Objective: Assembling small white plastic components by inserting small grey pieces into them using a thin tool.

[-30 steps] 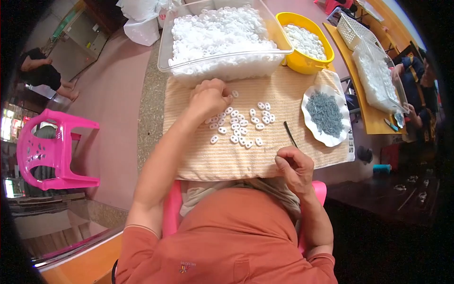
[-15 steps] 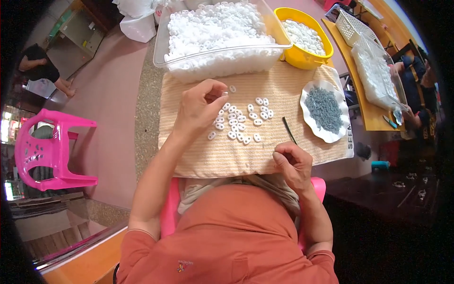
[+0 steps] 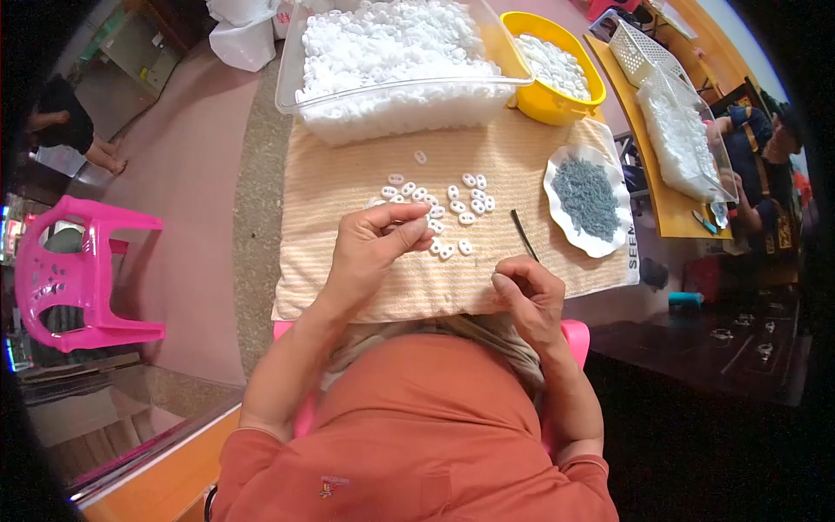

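White pieces beside left hand, now nearer right hand — both pinched, contents unclear.

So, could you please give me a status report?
Left hand over white two-holed pieces; right hand curled, grip unclear; thin black rod just beyond it.

You wear a rust-orange short-sleeved shirt; its sleeves match its body and have narrow hems. A small multicoloured emblem marks the shirt's left chest, and khaki trousers show beyond the shirt's lower front.
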{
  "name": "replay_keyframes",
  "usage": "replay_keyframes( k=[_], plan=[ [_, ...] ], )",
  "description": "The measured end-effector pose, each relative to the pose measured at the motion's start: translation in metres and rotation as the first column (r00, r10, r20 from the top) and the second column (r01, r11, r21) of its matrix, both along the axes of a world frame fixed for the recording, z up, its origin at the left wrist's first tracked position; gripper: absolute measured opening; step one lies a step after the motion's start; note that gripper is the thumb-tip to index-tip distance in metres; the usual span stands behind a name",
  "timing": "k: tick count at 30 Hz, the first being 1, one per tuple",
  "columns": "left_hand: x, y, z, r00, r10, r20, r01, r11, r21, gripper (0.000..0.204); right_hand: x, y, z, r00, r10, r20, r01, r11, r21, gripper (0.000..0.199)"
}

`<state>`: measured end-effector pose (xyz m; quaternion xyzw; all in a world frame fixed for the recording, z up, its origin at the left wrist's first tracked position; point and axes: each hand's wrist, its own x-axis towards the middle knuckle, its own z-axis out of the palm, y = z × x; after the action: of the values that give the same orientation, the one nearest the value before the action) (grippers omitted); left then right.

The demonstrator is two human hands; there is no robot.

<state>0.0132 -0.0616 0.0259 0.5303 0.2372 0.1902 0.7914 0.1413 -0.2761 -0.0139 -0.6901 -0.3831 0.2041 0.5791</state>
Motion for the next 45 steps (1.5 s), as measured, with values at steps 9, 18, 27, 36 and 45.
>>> replay_keyframes(
  k=[9,18,27,36,45],
  plan=[
    [-0.004,-0.02,-0.007,0.993,-0.112,0.029,0.115,0.989,-0.093,0.009,-0.012,0.01,0.014,0.999,0.001,0.054,-0.008,0.993,0.115,0.014],
    [-0.011,-0.039,-0.006,0.969,-0.24,-0.054,0.215,0.934,-0.285,0.015,-0.026,0.018,0.033,0.953,0.048,0.299,-0.087,0.99,0.116,0.015],
    [-0.013,-0.039,-0.009,0.97,-0.243,0.024,0.234,0.899,-0.371,0.019,-0.034,0.017,0.027,0.992,-0.021,0.128,0.011,0.997,0.073,0.022],
    [-0.015,-0.04,-0.013,0.972,-0.234,0.004,0.212,0.876,-0.433,0.023,-0.04,0.023,0.036,0.997,-0.054,0.06,0.059,0.994,-0.089,0.009],
    [-0.013,-0.042,-0.015,0.976,-0.214,-0.035,0.173,0.863,-0.475,0.024,-0.027,0.02,0.015,0.998,0.005,-0.067,-0.002,0.999,0.051,0.012]
  ],
)
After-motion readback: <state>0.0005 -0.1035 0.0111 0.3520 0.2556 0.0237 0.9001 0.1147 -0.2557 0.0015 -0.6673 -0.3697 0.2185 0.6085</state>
